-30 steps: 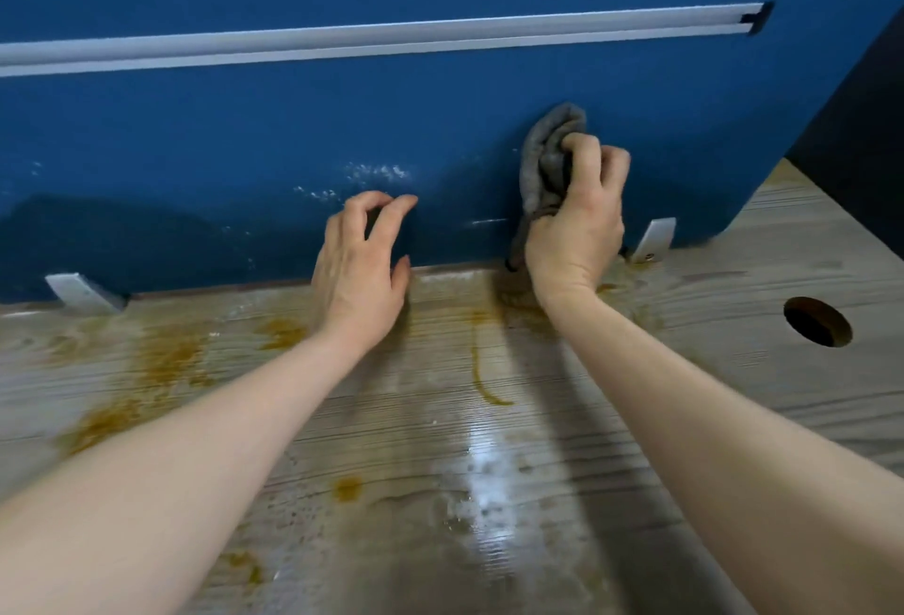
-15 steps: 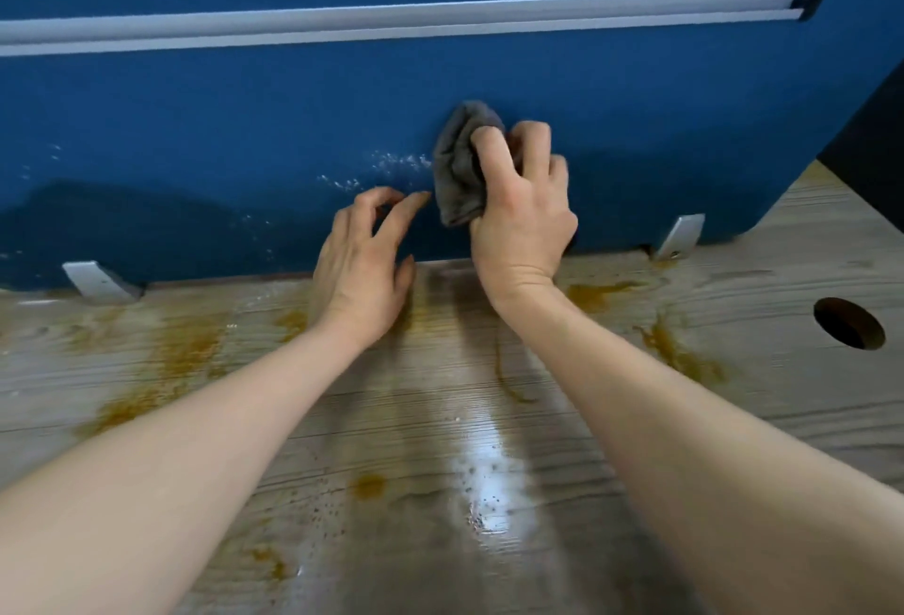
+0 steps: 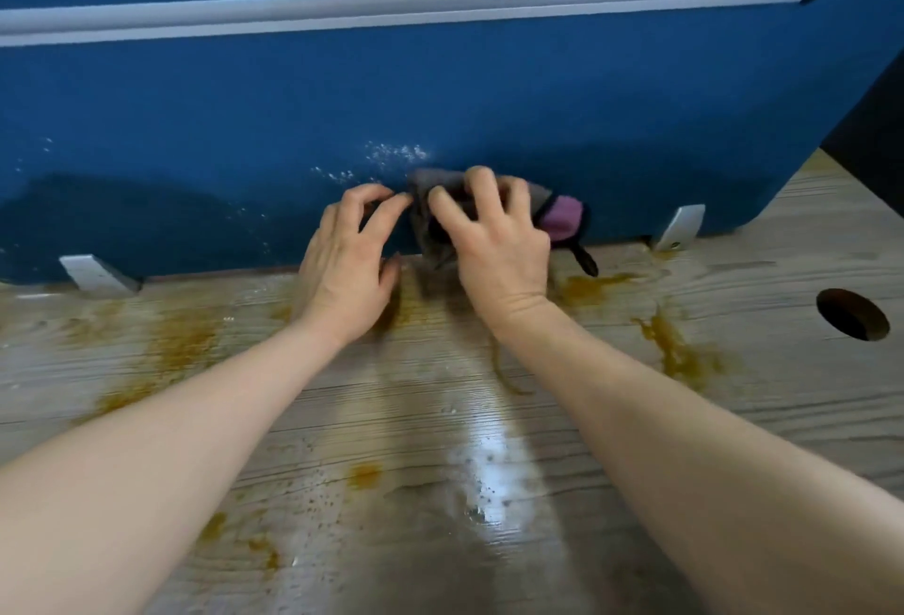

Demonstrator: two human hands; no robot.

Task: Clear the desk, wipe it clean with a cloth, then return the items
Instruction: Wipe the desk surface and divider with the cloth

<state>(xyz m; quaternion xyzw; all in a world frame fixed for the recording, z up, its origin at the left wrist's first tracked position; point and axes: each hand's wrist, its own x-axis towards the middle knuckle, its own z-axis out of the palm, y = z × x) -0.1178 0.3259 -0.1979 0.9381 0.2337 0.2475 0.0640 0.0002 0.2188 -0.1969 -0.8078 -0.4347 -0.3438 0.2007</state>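
Note:
A grey cloth [image 3: 540, 196] with a pink patch and a dark loop is bunched against the blue partition [image 3: 440, 91] at the back of the wooden desk [image 3: 440, 418]. My right hand [image 3: 494, 242] grips the cloth with curled fingers. My left hand [image 3: 350, 257] is right beside it, fingers bent, its fingertips touching the cloth's left edge; whether it pinches the cloth is unclear. White specks [image 3: 391, 154] mark the partition just above the hands. Brownish-orange stains [image 3: 680, 355] spread over the desk on both sides.
Two white brackets [image 3: 98, 274] [image 3: 682, 225] fasten the partition to the desk. A round cable hole [image 3: 851, 313] is at the right. A white rail [image 3: 391, 7] runs along the partition. A wet glossy patch [image 3: 494, 467] lies in the desk's middle.
My right hand has carried the cloth leftward and down along the partition, from near the right bracket to next to my left hand. The cloth is now turned, showing its pink patch.

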